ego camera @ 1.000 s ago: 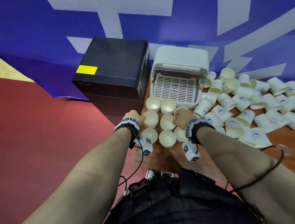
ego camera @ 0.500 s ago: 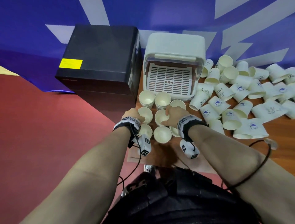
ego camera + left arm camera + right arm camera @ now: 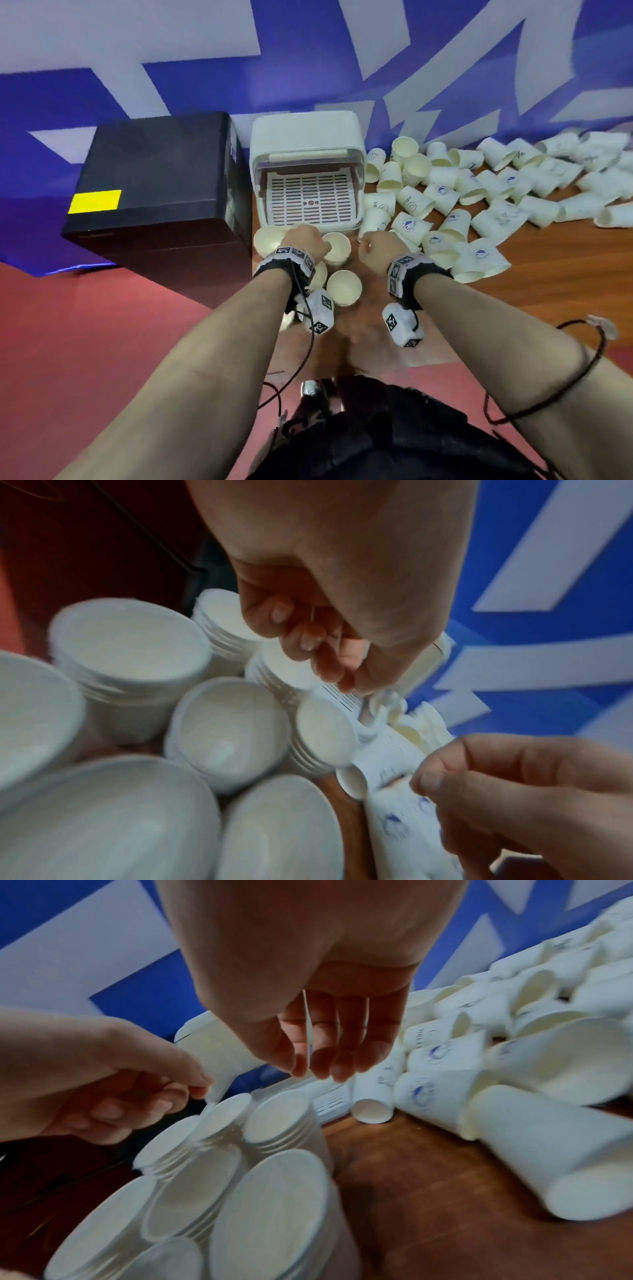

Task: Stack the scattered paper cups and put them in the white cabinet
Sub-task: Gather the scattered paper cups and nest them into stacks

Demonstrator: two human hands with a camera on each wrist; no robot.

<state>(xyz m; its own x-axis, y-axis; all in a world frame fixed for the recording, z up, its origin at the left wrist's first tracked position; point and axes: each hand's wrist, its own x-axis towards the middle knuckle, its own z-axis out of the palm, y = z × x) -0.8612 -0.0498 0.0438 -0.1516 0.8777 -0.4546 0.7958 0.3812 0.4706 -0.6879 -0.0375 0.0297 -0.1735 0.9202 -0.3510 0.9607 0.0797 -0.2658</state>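
The stacked paper cups [image 3: 343, 287] stand upright on the surface before the white cabinet [image 3: 306, 164], light and easily crushed, best held around the sides; both hands' grips, left hand [image 3: 305, 241] and right hand [image 3: 382, 250], are loosely curled, empty.

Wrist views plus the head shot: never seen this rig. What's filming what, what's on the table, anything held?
There is no robot here: a person wears three cameras. The wide picture comes from the head and looks down the forearms. The other two cameras sit on the wrists and look along each hand.

On the wooden table stands the white cabinet, its slotted tray showing, with a black box beside it. In front of the cabinet are upright cup stacks. To their right, many loose cups lie on their sides.

The right hand hangs open over the table and holds nothing. The left hand has its fingers curled at a stack's rim, and blur hides whether it pinches it.
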